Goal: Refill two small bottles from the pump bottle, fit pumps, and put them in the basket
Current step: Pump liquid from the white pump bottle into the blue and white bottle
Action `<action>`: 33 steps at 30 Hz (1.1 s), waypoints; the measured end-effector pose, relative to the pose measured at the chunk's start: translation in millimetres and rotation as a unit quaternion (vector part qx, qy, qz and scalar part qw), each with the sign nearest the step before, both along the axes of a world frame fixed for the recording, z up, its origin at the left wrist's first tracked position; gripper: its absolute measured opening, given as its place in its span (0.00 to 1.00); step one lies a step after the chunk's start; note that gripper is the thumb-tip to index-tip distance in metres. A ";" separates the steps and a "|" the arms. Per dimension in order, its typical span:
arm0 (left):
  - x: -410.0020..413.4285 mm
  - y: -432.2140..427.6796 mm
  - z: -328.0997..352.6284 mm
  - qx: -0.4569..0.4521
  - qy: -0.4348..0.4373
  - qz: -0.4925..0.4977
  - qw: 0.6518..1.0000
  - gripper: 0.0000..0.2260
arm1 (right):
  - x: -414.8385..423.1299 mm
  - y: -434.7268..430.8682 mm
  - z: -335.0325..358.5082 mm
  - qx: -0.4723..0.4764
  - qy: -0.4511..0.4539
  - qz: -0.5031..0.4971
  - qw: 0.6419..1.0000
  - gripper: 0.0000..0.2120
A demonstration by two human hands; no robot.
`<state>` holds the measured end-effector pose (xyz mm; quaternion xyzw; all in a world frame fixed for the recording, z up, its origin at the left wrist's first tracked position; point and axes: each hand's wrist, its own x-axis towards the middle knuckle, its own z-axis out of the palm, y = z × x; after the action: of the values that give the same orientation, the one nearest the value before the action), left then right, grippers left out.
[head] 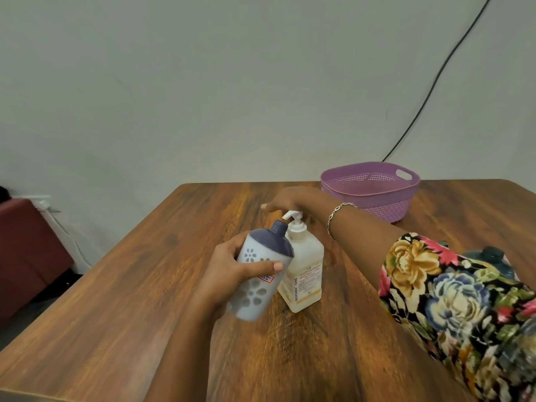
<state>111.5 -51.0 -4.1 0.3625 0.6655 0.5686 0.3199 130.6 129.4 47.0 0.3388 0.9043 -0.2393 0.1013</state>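
My left hand [232, 271] grips a small lilac bottle [258, 274] with a dark blue top and grey flower pattern, tilted so its open neck sits right under the pump spout. The clear pump bottle [303, 265] with a white pump head stands upright on the wooden table [145, 285], touching the small bottle. My right hand [293, 201] rests flat on top of the pump head, fingers stretched out to the left. The purple basket [371, 190] stands at the table's far edge, nothing visible inside it.
A dark teal object [490, 258] lies on the table behind my right flowered sleeve, mostly hidden. A black cable [435, 79] runs down the wall behind the basket. A dark red seat [29, 250] stands left of the table.
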 end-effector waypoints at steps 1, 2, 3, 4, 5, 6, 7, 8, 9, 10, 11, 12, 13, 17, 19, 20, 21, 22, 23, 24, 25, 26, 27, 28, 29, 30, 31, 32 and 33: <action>0.1 0.1 -0.1 0.002 -0.003 0.000 1.000 0.22 | -0.6 0.8 -3.5 0.016 0.010 -0.009 1.000 0.24; 0.4 0.1 -0.1 0.003 -0.005 -0.001 1.000 0.23 | -1.7 2.7 -8.3 0.036 0.023 -0.022 0.999 0.26; 0.4 -0.1 0.0 0.004 -0.004 -0.002 1.000 0.23 | -2.9 4.6 -13.4 0.066 0.032 -0.031 0.997 0.27; 0.4 0.1 0.4 0.004 -0.003 -0.002 1.000 0.23 | -4.7 6.6 -17.4 0.093 0.039 -0.036 0.994 0.29; 0.1 0.0 0.2 0.002 -0.002 -0.002 1.000 0.24 | -5.7 7.4 -20.7 0.114 0.043 -0.039 0.992 0.29; 0.0 -0.3 0.1 0.000 0.000 -0.002 1.000 0.24 | -5.1 7.3 -21.8 0.122 0.047 -0.043 0.990 0.29; 0.0 -0.5 0.3 -0.001 -0.001 -0.002 1.000 0.23 | -3.8 6.5 -20.8 0.121 0.049 -0.040 0.991 0.29; -0.4 -0.8 0.3 -0.001 -0.002 0.000 1.000 0.23 | -2.1 5.0 -17.6 0.110 0.049 -0.034 0.992 0.30; -0.8 -0.5 0.3 -0.002 0.000 0.000 1.000 0.23 | 0.0 3.7 -13.4 0.089 0.050 -0.025 0.994 0.30; -0.5 -0.4 0.3 -0.002 0.002 0.000 1.000 0.22 | 2.2 1.8 -8.7 0.061 0.047 -0.019 0.997 0.31; -0.3 -0.3 0.2 -0.001 0.002 -0.001 1.000 0.22 | 4.1 -0.8 -4.7 0.035 0.042 -0.017 0.998 0.32; 0.0 -0.4 0.6 -0.001 0.001 -0.001 1.000 0.22 | 5.8 -3.0 -0.7 0.015 0.038 -0.015 0.999 0.33; 0.3 -0.5 0.8 -0.001 0.000 -0.002 1.000 0.22 | 7.2 -4.3 2.4 0.003 0.036 -0.014 0.999 0.33; 1.7 -2.1 1.2 -0.005 0.000 -0.004 1.000 0.21 | 7.0 -4.2 3.2 -0.018 0.041 -0.008 0.999 0.33; 1.6 -2.3 0.5 -0.002 -0.003 0.000 1.000 0.22 | 4.9 -2.3 -2.5 0.006 0.043 -0.011 0.999 0.33; 2.0 -2.4 0.1 0.001 -0.005 0.001 1.000 0.23 | 2.5 -0.2 -7.3 0.029 0.040 -0.016 0.999 0.34; 2.0 -2.0 0.1 0.002 -0.005 0.002 1.000 0.23 | 0.5 1.8 -11.8 0.053 0.036 -0.019 0.998 0.35; 1.8 -1.8 0.0 0.004 -0.006 0.003 1.000 0.22 | -1.6 2.8 -14.8 0.069 0.033 -0.023 0.997 0.36; 1.6 -1.4 -0.1 0.004 -0.006 0.005 1.000 0.22 | -2.8 3.5 -16.8 0.077 0.034 -0.028 0.996 0.36; 1.3 -1.2 -0.1 0.003 -0.003 0.004 1.000 0.22 | -2.3 3.3 -17.3 0.083 0.035 -0.031 0.995 0.37; 0.8 -0.7 -0.2 0.002 0.000 0.003 1.000 0.22 | -0.1 2.0 -16.0 0.081 0.035 -0.033 0.996 0.37; 0.4 -0.5 -0.1 0.002 0.002 0.003 1.000 0.21 | 1.6 1.2 -13.9 0.070 0.038 -0.034 0.996 0.37; 0.1 -0.4 0.0 0.002 0.004 0.002 1.000 0.21 | 3.3 0.2 -10.3 0.047 0.045 -0.034 0.997 0.36; -0.1 -0.7 -0.4 0.001 0.005 0.001 1.000 0.21 | 4.6 -0.5 -6.8 0.014 0.049 -0.033 0.998 0.36; -0.3 -0.7 -0.9 0.000 0.006 0.000 1.000 0.21 | 5.6 -1.0 -3.9 -0.017 0.049 -0.030 0.998 0.36; -0.3 -0.8 -0.9 -0.001 0.006 -0.002 1.000 0.21 | 5.7 -1.5 -0.7 -0.040 0.046 -0.027 0.998 0.35; -0.9 -1.0 -1.2 -0.003 0.007 -0.003 1.000 0.20 | 5.7 -2.1 2.0 -0.057 0.042 -0.025 0.997 0.35; -1.5 -1.1 -1.6 -0.005 0.009 -0.003 1.000 0.20 | 5.2 -3.1 4.9 -0.072 0.040 -0.026 0.996 0.35; -2.0 -1.0 -2.1 -0.006 0.010 -0.003 1.000 0.19 | 4.3 -3.5 6.4 -0.081 0.037 -0.026 0.996 0.35</action>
<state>109.5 -52.1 -6.2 0.3682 0.6710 0.5603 0.3166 135.0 125.8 53.3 0.3439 0.8759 -0.3266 0.0884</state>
